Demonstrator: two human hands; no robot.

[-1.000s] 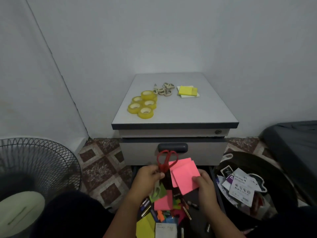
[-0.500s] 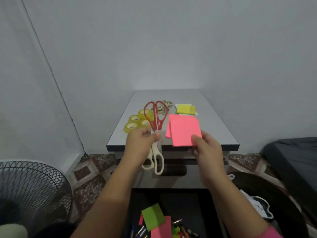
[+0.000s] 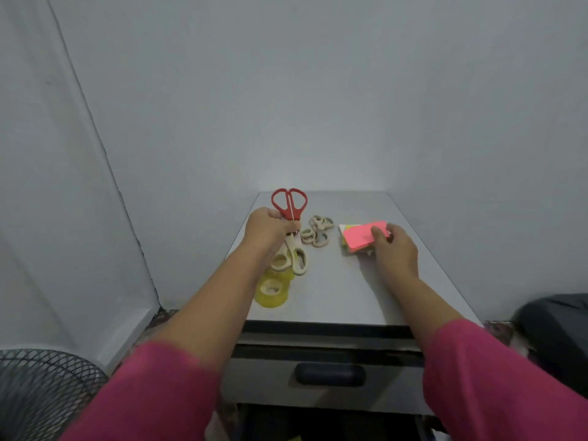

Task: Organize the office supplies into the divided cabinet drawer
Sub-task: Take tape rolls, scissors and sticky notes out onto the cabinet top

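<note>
Left hand (image 3: 267,226) over back-left of cabinet top (image 3: 334,281), grip curled round two pairs of scissors at once: red-handled scissors (image 3: 289,203) pointing handles away, cream-handled scissors (image 3: 292,257) handles toward camera. Right hand (image 3: 396,249) on pink sticky notes (image 3: 366,238), thumb on top, grip pinching near edge, pad resting on yellow sticky notes (image 3: 345,229) stack. Cream rings (image 3: 318,232) between both hands. Yellow tape rolls (image 3: 272,291) under left wrist. Closed drawer, dark handle (image 3: 329,374), below. Wire fan guard (image 3: 38,386) bottom left.
</note>
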